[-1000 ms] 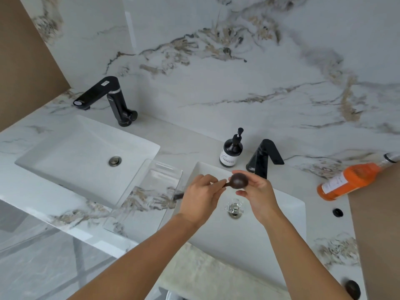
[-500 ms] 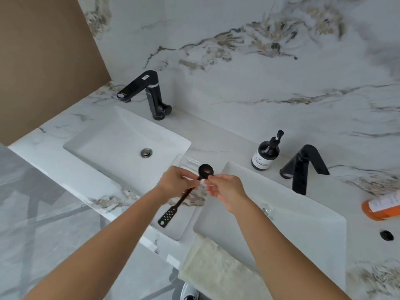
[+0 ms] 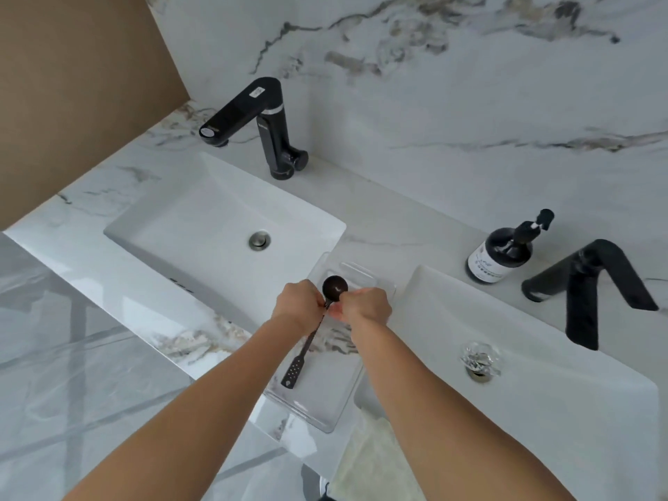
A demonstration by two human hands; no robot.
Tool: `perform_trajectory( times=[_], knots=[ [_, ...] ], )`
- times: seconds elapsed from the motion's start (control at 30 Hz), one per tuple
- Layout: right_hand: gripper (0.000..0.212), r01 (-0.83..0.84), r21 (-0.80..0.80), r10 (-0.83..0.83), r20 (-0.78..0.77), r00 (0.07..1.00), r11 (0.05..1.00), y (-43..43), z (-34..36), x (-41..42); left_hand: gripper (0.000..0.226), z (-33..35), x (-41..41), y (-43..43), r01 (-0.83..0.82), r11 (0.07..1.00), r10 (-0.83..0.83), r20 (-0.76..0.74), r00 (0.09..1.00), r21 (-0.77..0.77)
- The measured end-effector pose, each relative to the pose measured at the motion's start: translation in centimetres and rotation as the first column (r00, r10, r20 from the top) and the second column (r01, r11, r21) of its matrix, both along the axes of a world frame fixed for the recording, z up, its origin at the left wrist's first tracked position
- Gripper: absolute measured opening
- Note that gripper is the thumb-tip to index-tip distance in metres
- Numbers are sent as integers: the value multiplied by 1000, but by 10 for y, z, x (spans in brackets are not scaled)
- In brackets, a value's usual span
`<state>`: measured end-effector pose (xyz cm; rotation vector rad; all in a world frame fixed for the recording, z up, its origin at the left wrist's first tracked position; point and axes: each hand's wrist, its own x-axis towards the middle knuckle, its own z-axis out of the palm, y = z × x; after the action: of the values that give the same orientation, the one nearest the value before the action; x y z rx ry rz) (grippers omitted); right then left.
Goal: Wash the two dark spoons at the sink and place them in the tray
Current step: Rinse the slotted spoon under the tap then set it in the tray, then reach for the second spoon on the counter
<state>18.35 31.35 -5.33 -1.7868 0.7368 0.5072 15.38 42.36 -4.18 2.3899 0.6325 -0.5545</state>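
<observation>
A dark spoon with a round bowl and a long perforated handle is over the clear tray, which lies on the marble counter between the two sinks. My left hand pinches the spoon's neck just below the bowl. My right hand touches the same neck from the other side. The handle end points toward me, low over the tray floor; whether it touches I cannot tell. Only this one dark spoon is in view.
The left sink has a black faucet behind it. The right sink has a glass drain stopper, a black faucet and a dark soap dispenser. A pale towel hangs at the counter's front edge.
Both hands carried the spoon left, from over the right sink's drain to above the clear tray. The handle now points toward me, and my view has swung left.
</observation>
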Motion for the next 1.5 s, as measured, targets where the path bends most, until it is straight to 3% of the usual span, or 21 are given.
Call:
perform_trajectory(
  times=[0.1,0.4,0.67,0.93,1.2,1.37,1.5],
  knots=[
    [12,-35,-47,34,-18,999,998,4,-5,-1,21,-4,-1,-13,148,954,-152,-6,988,259],
    [18,8,33,-5,-101,995,999,14,-19,-4,23,-22,-11,-17,276,847,-276,-68,959,454],
    [22,21,251,34,-213,976,968,7,-12,-15,27,-21,-20,-20,336,801,-314,-129,940,495],
    [8,-25,437,57,-61,997,899,-44,27,-31,30,27,-31,-46,281,848,-279,-72,957,448],
    [18,-14,100,-2,156,988,995,-198,70,-85,25,70,-43,-201,504,793,-552,56,832,342],
    [14,204,-7,-202,101,974,979,-326,70,-151,31,56,-82,-304,654,733,-675,78,734,188],
    [18,416,-123,-404,115,908,901,-409,65,-206,31,37,-121,-370,755,651,-759,45,649,78]
  ],
)
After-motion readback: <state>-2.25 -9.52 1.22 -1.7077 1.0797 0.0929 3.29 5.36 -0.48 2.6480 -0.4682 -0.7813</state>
